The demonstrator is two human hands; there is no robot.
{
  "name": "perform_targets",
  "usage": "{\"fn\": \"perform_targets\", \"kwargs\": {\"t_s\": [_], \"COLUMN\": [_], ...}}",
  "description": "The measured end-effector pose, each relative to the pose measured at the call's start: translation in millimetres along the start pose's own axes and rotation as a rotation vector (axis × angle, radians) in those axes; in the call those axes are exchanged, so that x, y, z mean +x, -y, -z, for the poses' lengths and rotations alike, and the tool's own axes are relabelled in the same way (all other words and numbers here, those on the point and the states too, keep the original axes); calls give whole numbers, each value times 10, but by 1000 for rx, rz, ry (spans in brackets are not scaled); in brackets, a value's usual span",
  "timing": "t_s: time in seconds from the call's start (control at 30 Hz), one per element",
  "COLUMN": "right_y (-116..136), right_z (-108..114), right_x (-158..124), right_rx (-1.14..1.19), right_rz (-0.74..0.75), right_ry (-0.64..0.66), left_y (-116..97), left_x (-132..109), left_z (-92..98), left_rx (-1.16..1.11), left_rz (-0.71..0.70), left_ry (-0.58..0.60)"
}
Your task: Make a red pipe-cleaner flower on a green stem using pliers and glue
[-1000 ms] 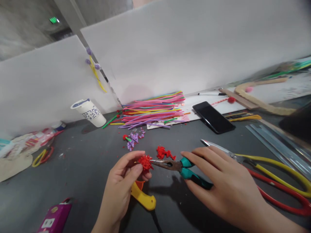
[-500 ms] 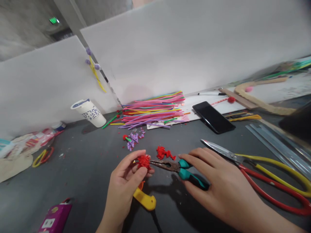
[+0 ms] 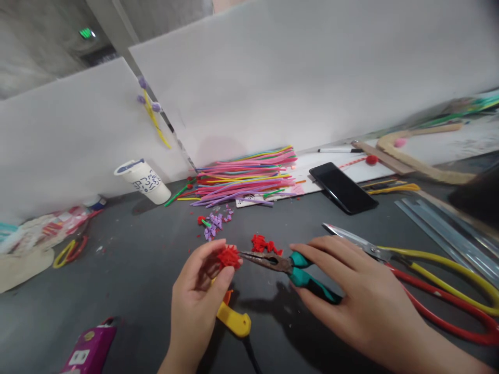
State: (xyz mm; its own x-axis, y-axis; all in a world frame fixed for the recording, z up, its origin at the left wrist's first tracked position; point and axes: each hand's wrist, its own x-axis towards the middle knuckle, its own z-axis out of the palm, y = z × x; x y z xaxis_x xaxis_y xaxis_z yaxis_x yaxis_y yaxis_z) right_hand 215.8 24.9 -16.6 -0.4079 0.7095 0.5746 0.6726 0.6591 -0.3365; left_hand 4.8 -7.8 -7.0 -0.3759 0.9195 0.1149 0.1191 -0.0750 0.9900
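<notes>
My left hand (image 3: 200,291) pinches a small red fuzzy pom-pom (image 3: 228,257) between thumb and fingertips, just above the dark table. In my right hand (image 3: 358,298) I grip needle-nose pliers with teal handles (image 3: 307,275); their rusty jaws (image 3: 259,258) point left and meet the pom-pom. A few red fuzzy scraps (image 3: 263,243) lie just behind the jaws. Under my left hand sits a yellow-handled tool (image 3: 234,319).
Large scissors with yellow and red handles (image 3: 429,278) lie right of my right hand. Behind are purple scraps (image 3: 213,223), a pile of coloured pipe cleaners (image 3: 245,179), a black phone (image 3: 343,188), a white cup (image 3: 143,181) and white partition boards (image 3: 312,78). A magenta box (image 3: 88,350) lies front left.
The pom-pom and the plier jaws have shifted slightly up and left. My left fingers have turned a little around the pom-pom. Nothing else has moved.
</notes>
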Motion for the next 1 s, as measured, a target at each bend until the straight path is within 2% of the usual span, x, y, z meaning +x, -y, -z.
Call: {"fn": "perform_targets", "kwargs": {"t_s": [0.1,0.47,0.73,1.0], "right_y": [-9,-38,-23,14], "right_z": [1,-8,-16,-25], "right_x": [7,-1,-27,11], "right_rx": [-23,-71,-97,-198], "right_rz": [50,141,168,226], "right_ry": [-26,-15,6,-57], "left_y": [21,-2,17,-36], "left_x": [22,17,6,-8], "left_z": [27,28,41,1], "left_rx": [-107,-145,-184,-232], "left_rz": [69,96,121,175], "left_ry": [80,131,148,117]}}
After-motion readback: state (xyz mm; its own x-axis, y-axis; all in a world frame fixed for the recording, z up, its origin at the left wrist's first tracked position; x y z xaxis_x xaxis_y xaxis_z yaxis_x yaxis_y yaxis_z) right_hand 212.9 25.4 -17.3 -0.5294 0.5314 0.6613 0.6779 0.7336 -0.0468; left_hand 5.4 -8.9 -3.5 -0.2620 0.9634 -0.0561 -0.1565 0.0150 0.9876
